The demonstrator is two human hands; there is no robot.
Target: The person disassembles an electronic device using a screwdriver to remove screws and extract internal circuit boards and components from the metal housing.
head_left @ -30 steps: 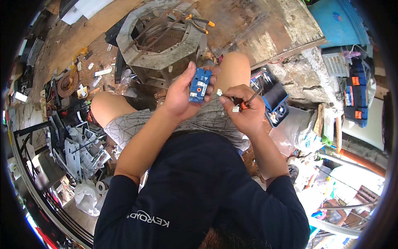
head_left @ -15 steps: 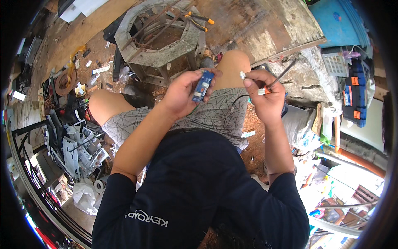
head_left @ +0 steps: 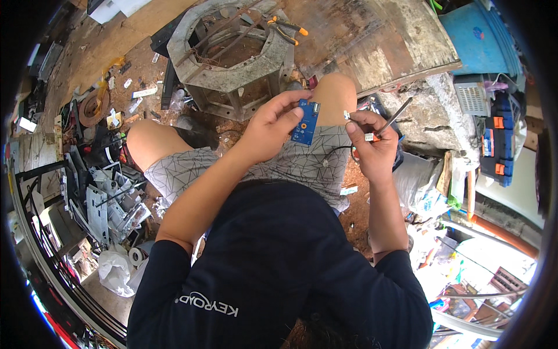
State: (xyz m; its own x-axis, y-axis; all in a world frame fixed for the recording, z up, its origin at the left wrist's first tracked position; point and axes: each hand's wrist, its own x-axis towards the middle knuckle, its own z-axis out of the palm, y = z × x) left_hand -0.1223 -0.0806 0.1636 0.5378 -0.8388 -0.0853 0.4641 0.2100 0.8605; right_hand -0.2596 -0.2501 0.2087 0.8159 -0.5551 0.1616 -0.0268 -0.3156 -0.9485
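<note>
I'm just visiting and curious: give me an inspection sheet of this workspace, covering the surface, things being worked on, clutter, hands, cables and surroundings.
Surface: brown ground strewn with scraps; the work is held above the lap.
Things in hand: a blue circuit board; small white connectors; a tool with a metal shaft.
Clutter: heaped metal brackets at left; a white plastic bag nearby.
Hands: left hand grips the board; right hand holds the connectors and tool, fingers closed.
Cables: a thin black cable by the right hand; its ends are unclear.
Surroundings: an octagonal stand, orange-handled pliers, a blue barrel.
</note>
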